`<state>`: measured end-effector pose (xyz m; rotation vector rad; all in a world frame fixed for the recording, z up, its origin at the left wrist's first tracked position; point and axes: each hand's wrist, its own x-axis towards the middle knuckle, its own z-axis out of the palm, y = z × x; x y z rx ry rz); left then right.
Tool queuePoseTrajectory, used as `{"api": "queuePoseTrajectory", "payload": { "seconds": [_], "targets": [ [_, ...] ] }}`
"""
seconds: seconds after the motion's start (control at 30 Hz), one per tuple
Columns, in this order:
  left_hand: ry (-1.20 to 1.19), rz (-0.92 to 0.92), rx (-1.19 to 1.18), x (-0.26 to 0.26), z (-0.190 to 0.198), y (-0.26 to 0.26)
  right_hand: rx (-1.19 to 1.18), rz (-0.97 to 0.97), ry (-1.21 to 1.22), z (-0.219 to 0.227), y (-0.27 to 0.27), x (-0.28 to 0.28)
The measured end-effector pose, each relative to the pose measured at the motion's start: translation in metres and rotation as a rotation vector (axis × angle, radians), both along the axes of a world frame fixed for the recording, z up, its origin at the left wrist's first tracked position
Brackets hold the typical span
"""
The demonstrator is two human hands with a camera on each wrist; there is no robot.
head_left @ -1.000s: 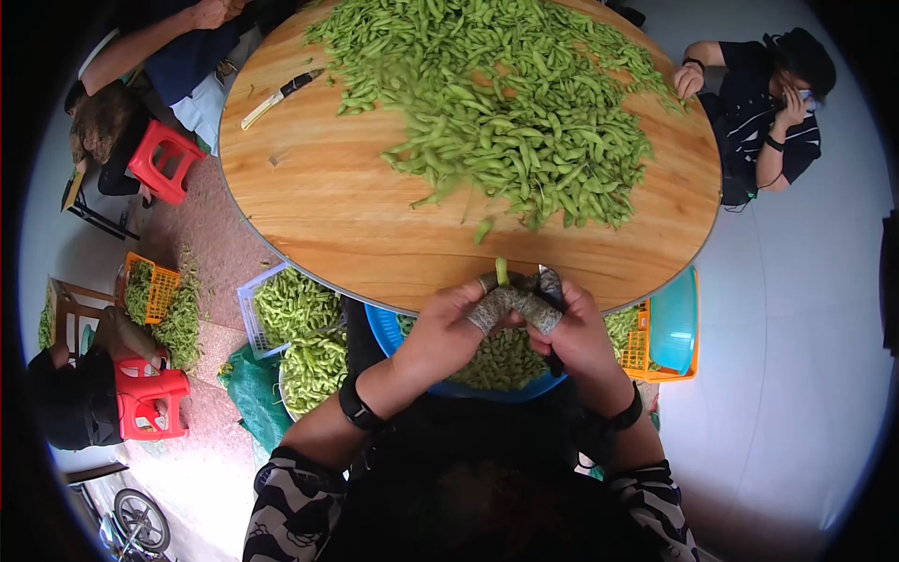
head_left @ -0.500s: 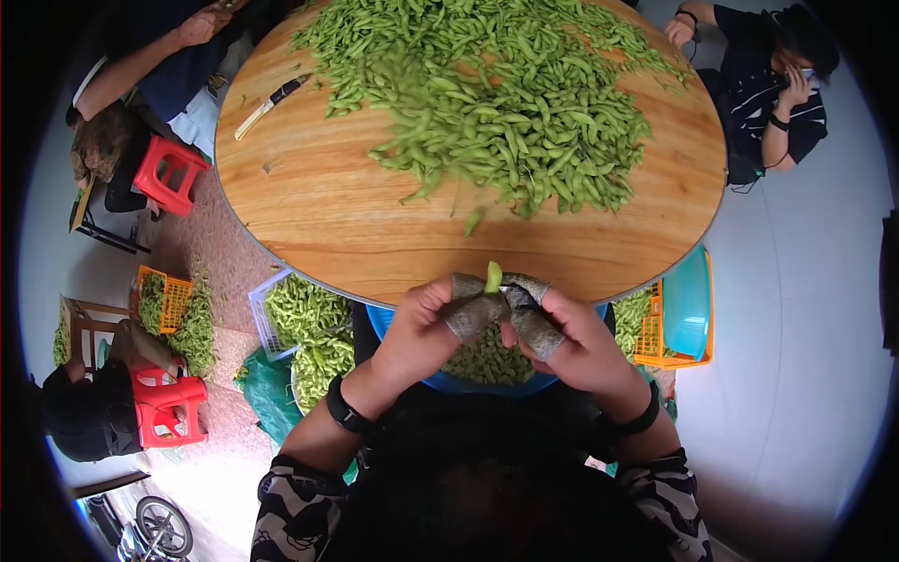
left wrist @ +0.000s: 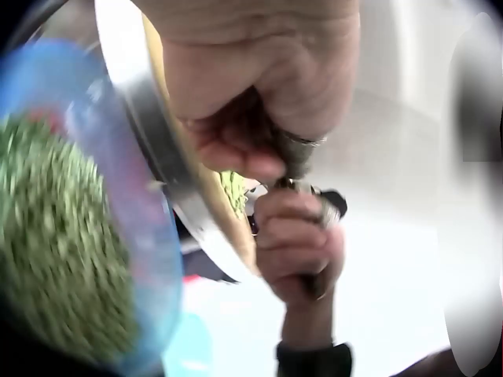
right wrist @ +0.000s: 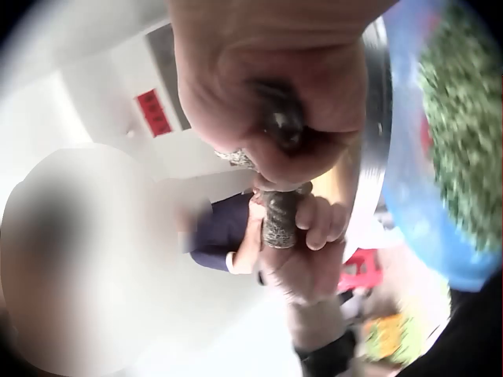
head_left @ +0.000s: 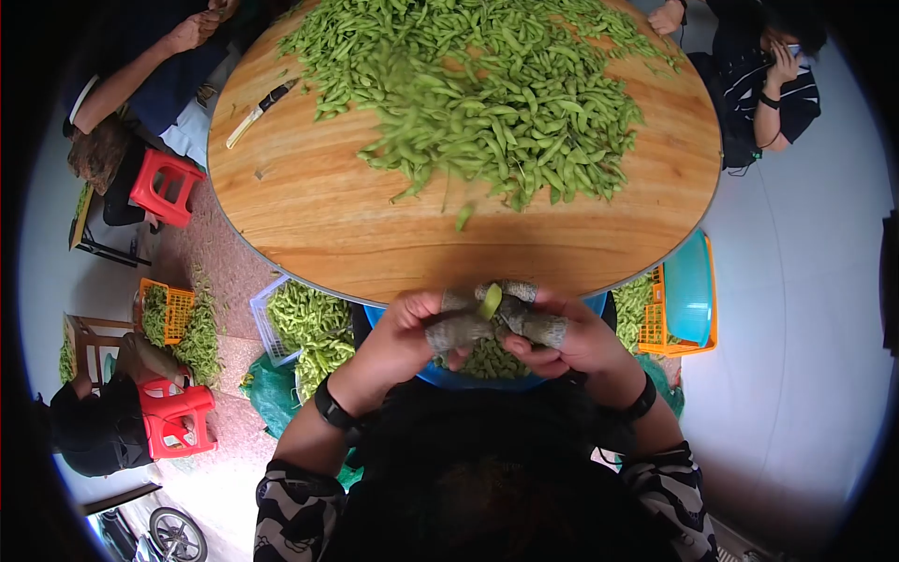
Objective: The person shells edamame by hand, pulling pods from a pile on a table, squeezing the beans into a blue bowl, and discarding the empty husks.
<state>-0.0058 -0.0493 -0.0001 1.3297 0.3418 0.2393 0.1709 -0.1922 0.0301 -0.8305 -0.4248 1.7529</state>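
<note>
In the head view my left hand (head_left: 412, 328) pinches a green soybean pod (head_left: 491, 301) between thumb and forefinger, both wrapped in grey patterned covers. Close against it, my right hand (head_left: 567, 335) has covers on its fingers too. It grips a small knife, whose black handle (right wrist: 284, 126) lies in the palm in the right wrist view; the blade is hidden among the fingers. Both hands are at the near edge of the round wooden table (head_left: 309, 220), above a blue basin (left wrist: 169, 275) full of small green pods. A loose pod (head_left: 464, 217) lies on the tabletop ahead.
A large pile of pods (head_left: 524, 122) covers the table's far half. Left of it lies another knife (head_left: 260, 112). A white crate (head_left: 272, 323) of pods and an orange crate (head_left: 665, 328) flank the basin. Other people sit around, near red stools (head_left: 167, 187).
Both hands have come slightly closer to the body. The pod between them sits lower and tilts more. The seated person at right has lifted a hand off the table edge.
</note>
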Motion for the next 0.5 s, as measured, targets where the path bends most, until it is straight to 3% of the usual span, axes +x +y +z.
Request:
{"api": "queuePoseTrajectory", "payload": {
  "seconds": [0.07,0.1,0.13,0.2,0.23,0.27,0.33,0.37,0.43,0.47,0.5],
  "targets": [
    [-0.058,-0.132,-0.511,0.001,0.005,0.007,-0.015,-0.02,0.058,-0.003,-0.003,0.0],
    [-0.057,-0.13,-0.346,0.004,0.007,0.007,-0.028,-0.037,0.111,-0.003,-0.004,0.001],
    [-0.058,-0.135,-0.344,0.008,0.007,0.007,-0.025,-0.042,0.109,-0.001,-0.004,-0.002],
    [-0.097,0.034,0.769,0.013,0.006,0.004,-0.086,-0.149,-0.343,0.006,-0.004,-0.011],
    [-0.033,0.052,0.952,0.012,0.01,0.003,0.058,-0.076,-0.809,-0.009,-0.008,-0.011],
    [-0.03,0.053,0.951,0.012,0.01,0.001,0.058,-0.073,-0.807,-0.012,-0.008,-0.013],
    [0.048,0.067,1.482,0.013,0.01,-0.003,0.299,-0.242,-1.078,-0.016,-0.004,-0.019],
    [0.05,0.067,1.485,0.013,0.008,-0.005,0.302,-0.243,-1.076,-0.014,-0.005,-0.019],
    [-0.127,0.19,1.136,0.016,0.0,-0.007,-0.035,-0.213,-0.37,-0.007,-0.007,-0.016],
    [-0.127,0.186,1.135,0.013,0.001,-0.006,-0.037,-0.216,-0.367,-0.008,-0.01,-0.013],
    [-0.026,0.105,0.392,0.009,0.004,-0.005,-0.041,-0.187,-0.212,-0.011,-0.012,-0.009]
  ]
}}
